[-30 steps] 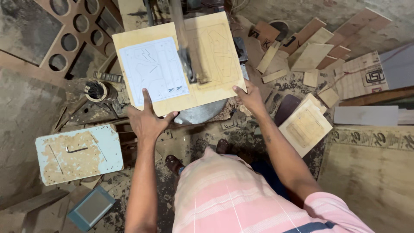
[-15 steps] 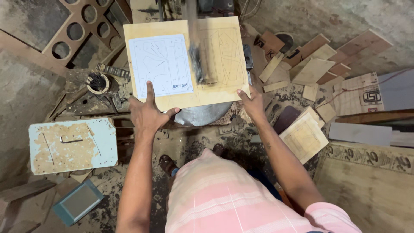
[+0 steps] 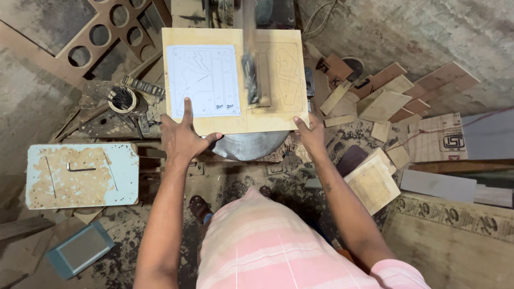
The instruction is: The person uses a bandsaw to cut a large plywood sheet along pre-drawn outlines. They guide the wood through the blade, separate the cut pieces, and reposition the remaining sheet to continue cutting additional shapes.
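A light plywood board [image 3: 267,115] lies flat on a round metal saw table [image 3: 249,144]. A white paper sheet with drawn outlines [image 3: 202,80] is stuck on the board's left half, and pencilled shapes mark its right half. A blurred vertical saw arm [image 3: 250,69] comes down over the board's middle. My left hand [image 3: 182,136] grips the board's near left edge, with the index finger stretched onto the paper. My right hand [image 3: 309,134] holds the near right corner.
A worn pale blue stool top [image 3: 83,174] with a hex key on it stands at the left. Plywood offcuts [image 3: 383,101] litter the floor at the right. A board with round holes [image 3: 101,35] leans at the back left. A tin of small tools [image 3: 124,100] sits beside the saw.
The board now sits squarer to me, turned slightly from its earlier tilt. Both hands have kept their grip on its near edge.
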